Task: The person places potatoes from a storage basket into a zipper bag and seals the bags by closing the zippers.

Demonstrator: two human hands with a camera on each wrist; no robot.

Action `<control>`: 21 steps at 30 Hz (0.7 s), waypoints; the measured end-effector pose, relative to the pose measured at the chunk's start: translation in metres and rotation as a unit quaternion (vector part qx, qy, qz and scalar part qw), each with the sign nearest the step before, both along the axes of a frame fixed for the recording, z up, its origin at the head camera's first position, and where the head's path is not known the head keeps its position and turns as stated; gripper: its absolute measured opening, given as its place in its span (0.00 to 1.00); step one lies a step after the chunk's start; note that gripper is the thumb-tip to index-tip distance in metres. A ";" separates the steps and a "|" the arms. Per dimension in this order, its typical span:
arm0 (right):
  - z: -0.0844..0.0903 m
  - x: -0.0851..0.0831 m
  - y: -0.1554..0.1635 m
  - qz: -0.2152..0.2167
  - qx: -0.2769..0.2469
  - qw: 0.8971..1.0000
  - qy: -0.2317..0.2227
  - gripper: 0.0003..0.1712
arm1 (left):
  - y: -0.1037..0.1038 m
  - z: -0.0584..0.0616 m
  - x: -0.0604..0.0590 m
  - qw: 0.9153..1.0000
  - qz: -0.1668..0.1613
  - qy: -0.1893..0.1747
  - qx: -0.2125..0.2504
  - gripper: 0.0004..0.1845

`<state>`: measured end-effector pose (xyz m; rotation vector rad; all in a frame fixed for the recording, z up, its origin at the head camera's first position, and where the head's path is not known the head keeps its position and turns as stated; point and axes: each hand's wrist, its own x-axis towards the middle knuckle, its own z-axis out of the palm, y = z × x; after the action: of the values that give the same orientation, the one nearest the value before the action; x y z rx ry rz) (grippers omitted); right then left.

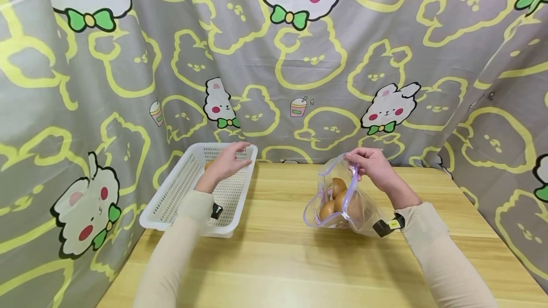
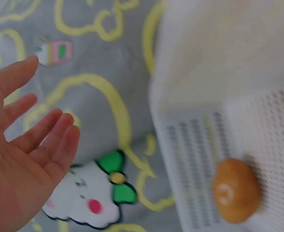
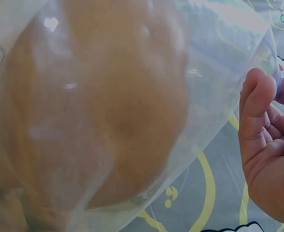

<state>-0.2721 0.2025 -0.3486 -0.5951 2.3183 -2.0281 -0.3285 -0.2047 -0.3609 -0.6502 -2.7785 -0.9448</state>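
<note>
My left hand (image 1: 226, 163) hovers over the far part of a white perforated plastic basket (image 1: 245, 193), fingers spread and holding nothing. Inside that basket lies a glossy, round, orange-brown bun-like thing (image 2: 236, 191), partly hidden by the left hand in the head view. On the right, my right hand (image 1: 373, 164) pinches the upper edge of a clear zip bag (image 1: 367, 213) with a purple-lined mouth. The bag stands with its mouth spread, facing left. Several round orange-brown bun-like things (image 1: 339, 187) sit in it; close up, they fill much of the right wrist view.
Both the basket and the bag stand on a light wooden table (image 1: 278, 251), the basket at its left. A grey curtain (image 1: 265, 70) with yellow cartoon outlines hangs behind the table and along both sides. Black devices (image 1: 387, 226) are strapped at the wrists.
</note>
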 end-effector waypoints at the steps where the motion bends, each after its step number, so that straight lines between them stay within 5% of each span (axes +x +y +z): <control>1: 0.000 0.000 0.000 0.000 0.001 1.000 -0.001 0.14 | -0.004 -0.002 -0.003 1.000 0.003 -0.001 -0.003 0.26; 9: 0.001 0.002 0.001 -0.004 0.007 1.000 -0.001 0.12 | -0.031 -0.022 -0.022 0.998 0.046 -0.026 -0.028 0.23; 21: 0.000 0.004 0.004 -0.002 0.005 1.000 0.005 0.12 | -0.066 -0.049 -0.036 0.990 0.080 -0.089 -0.081 0.33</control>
<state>-0.2676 0.2061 -0.3481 -0.6019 2.3347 -2.0178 -0.3645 -0.2706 -0.4096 -0.3691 -3.0332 -0.7880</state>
